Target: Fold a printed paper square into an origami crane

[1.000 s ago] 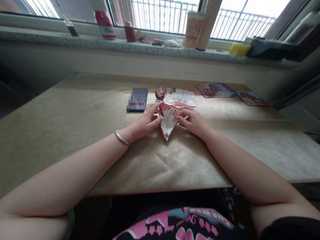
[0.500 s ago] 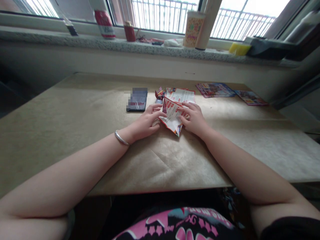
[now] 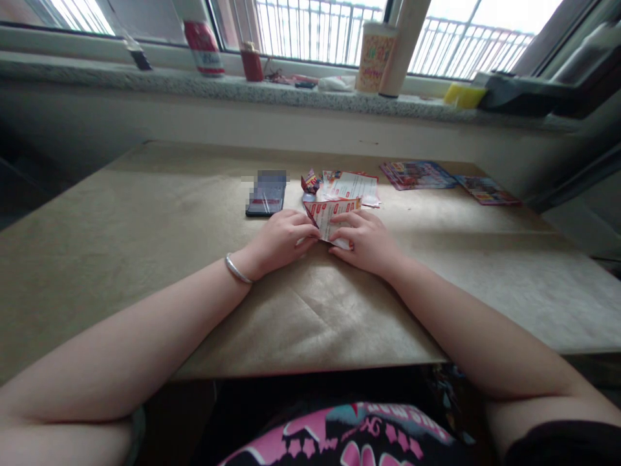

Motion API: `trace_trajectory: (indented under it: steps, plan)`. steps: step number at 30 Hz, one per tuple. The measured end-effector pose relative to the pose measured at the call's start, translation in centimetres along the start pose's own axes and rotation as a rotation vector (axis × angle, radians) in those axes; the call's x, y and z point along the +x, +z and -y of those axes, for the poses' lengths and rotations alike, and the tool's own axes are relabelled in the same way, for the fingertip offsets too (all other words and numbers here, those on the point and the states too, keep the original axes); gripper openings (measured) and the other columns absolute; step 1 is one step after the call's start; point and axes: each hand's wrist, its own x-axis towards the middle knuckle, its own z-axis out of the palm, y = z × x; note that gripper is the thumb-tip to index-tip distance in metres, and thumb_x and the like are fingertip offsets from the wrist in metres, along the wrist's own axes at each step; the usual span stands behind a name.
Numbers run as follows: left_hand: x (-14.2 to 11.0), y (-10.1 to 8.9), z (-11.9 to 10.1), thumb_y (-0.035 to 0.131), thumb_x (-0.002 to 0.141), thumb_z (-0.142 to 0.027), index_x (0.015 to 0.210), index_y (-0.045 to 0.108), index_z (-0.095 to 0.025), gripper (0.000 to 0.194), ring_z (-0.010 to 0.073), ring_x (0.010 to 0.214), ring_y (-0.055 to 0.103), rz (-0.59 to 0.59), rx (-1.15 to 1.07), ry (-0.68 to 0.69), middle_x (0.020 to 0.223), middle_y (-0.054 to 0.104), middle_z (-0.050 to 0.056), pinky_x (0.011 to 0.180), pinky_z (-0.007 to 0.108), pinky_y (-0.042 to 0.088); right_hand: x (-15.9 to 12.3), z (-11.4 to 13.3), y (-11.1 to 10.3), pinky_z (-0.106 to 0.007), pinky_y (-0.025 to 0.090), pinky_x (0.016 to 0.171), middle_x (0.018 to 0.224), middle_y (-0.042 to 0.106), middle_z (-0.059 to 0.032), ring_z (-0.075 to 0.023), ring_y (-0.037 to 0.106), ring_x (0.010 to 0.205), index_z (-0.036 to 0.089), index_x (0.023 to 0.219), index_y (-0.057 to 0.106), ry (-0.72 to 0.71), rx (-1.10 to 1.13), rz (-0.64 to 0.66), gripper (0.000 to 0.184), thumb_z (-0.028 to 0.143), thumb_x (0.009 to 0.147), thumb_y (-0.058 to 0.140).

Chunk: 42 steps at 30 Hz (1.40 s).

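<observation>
Between my hands is a partly folded printed paper sheet (image 3: pixel 326 212), white with red labels and a darker printed flap at its left. My left hand (image 3: pixel 286 239), with a silver bangle at the wrist, pinches the paper's lower left edge. Across the paper's right side lie the slightly parted fingers of my right hand (image 3: pixel 366 239), the thumb low by the bottom edge; they cover part of the sheet. Just behind it are more printed sheets (image 3: pixel 352 186) and a small crumpled, colourful folded paper piece (image 3: pixel 311 182).
A dark phone (image 3: pixel 266 194) lies left of the papers on the beige tabletop (image 3: pixel 145 246). Colourful leaflets (image 3: pixel 417 175) rest at the back right. On the windowsill (image 3: pixel 301 97) stand a red can (image 3: pixel 204 48), a patterned cup (image 3: pixel 372 58) and a yellow object (image 3: pixel 464 95).
The paper has turned, its pointed lower corner no longer facing me, and its top edge now runs nearly level. My right hand has moved slightly left and nearer; my left fingers have closed at the edge.
</observation>
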Motion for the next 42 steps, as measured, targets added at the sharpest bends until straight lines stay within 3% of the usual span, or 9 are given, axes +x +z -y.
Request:
trace_trajectory:
  steps: [6,9,13,16,21,26,33,39,42]
  plan:
    - [0.1,-0.5,-0.4,0.048,0.094,-0.032,0.095,0.067,-0.018,0.023,0.018,0.087,0.059,0.012,-0.108,-0.007,0.09,0.067,0.005,0.086,0.035,0.047,0.1,-1.3,0.5,-0.038,0.045,0.092,0.102,0.072,-0.0024,-0.0197,0.061,0.094,0.025,0.088,0.074,0.046,0.179,-0.01,0.014,0.026,0.087,0.06]
    - [0.0,-0.4,-0.4,0.052,0.091,-0.029,0.109,0.058,-0.016,0.024,0.0178,0.09,0.057,-0.172,-0.156,-0.095,0.099,0.061,0.007,0.085,0.035,0.05,0.1,-1.8,0.7,-0.037,0.046,0.093,0.103,0.072,-0.0031,-0.0186,0.062,0.096,0.024,0.088,0.074,0.035,0.264,-0.012,0.016,0.02,0.087,0.059]
    - [-0.3,0.2,0.0,0.061,0.081,-0.021,0.129,0.045,-0.019,0.051,0.0228,0.111,0.05,-0.337,-0.151,-0.158,0.121,0.047,0.011,0.09,0.038,0.052,0.0,-2.2,1.0,-0.042,0.043,0.101,0.106,0.072,-0.0027,-0.0197,0.059,0.104,0.025,0.085,0.074,-0.005,0.309,-0.003,0.014,0.022,0.087,0.061]
    - [-0.4,0.7,0.5,0.063,0.08,-0.021,0.134,0.04,-0.023,0.059,0.025,0.118,0.046,-0.31,-0.191,-0.223,0.131,0.039,0.012,0.091,0.039,0.053,0.0,-2.3,1.2,-0.046,0.038,0.107,0.11,0.071,-0.0014,-0.0211,0.056,0.113,0.027,0.086,0.074,-0.012,0.328,0.014,0.014,0.024,0.087,0.061]
    - [-0.4,1.1,0.8,0.062,0.083,-0.025,0.134,0.039,-0.025,0.057,0.0203,0.109,0.054,-0.23,-0.366,-0.304,0.138,0.036,0.013,0.087,0.037,0.055,0.0,-2.5,1.2,-0.049,0.035,0.11,0.116,0.069,-0.0013,-0.0241,0.049,0.124,0.028,0.083,0.076,0.042,0.301,0.006,0.012,0.025,0.085,0.064]
    - [-0.2,1.0,0.1,0.053,0.089,-0.024,0.121,0.04,-0.021,0.034,0.0146,0.093,0.063,-0.027,-0.61,-0.323,0.111,0.058,0.007,0.084,0.032,0.055,0.1,-2.6,1.2,-0.05,0.033,0.112,0.124,0.065,-0.0034,-0.0266,0.045,0.129,0.027,0.079,0.077,0.133,0.252,-0.03,0.006,0.029,0.079,0.071]
    - [-0.2,1.2,-0.1,0.055,0.088,-0.025,0.103,0.042,-0.021,0.021,0.0163,0.091,0.066,-0.036,-0.63,-0.312,0.101,0.061,0.005,0.082,0.033,0.055,0.1,-2.4,1.2,-0.046,0.037,0.11,0.137,0.051,-0.0091,-0.0277,0.046,0.13,0.023,0.079,0.075,0.446,0.252,-0.12,0.011,0.033,0.073,0.075]
    - [-0.2,1.3,-0.1,0.051,0.089,-0.028,0.102,0.044,-0.02,0.017,0.0154,0.086,0.068,-0.018,-0.634,-0.332,0.095,0.063,0.004,0.078,0.03,0.055,0.3,-2.9,1.2,-0.042,0.047,0.094,0.099,0.068,-0.0089,-0.0242,0.061,0.1,0.021,0.088,0.072,0.535,0.19,-0.042,0.023,0.04,0.076,0.07]
    - [-0.1,0.9,-0.4,0.05,0.09,-0.029,0.1,0.047,-0.02,0.014,0.0136,0.079,0.067,-0.027,-0.544,-0.364,0.091,0.064,0.003,0.073,0.027,0.054,0.5,-3.0,1.4,-0.038,0.05,0.082,0.093,0.069,-0.0067,-0.0207,0.062,0.084,0.019,0.091,0.068,0.556,0.248,-0.057,0.025,0.037,0.074,0.07]
